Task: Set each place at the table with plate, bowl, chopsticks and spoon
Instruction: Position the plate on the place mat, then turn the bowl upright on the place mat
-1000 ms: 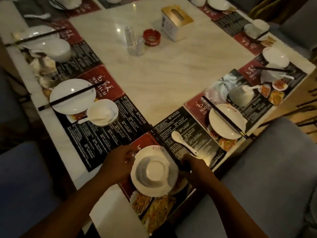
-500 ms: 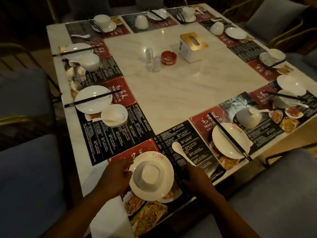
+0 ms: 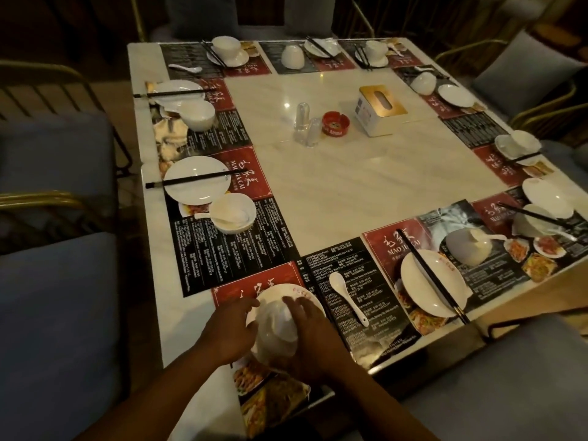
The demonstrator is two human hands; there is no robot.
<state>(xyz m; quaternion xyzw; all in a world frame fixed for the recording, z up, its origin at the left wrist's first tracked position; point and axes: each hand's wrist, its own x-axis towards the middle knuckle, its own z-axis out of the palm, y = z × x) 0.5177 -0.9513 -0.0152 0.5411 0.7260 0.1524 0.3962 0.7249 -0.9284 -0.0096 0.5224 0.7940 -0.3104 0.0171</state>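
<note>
While the upturned bowl (image 3: 276,329) sits over the plate (image 3: 288,291) on the table (image 3: 350,186), our left grip (image 3: 228,329) and right grip (image 3: 315,340) both clasp it.

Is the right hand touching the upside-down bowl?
Touching. The head view shows the right hand curled over the side of the upside-down bowl, which sits on the plate, with no gap between fingers and bowl.

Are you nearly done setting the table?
Partway. The left plate and right plate already have chopsticks across and bowls beside. Left hand and right hand hold the upside-down bowl on the near plate. Left: turn it up, add its spoon; a far bowl is upside down too.
</note>
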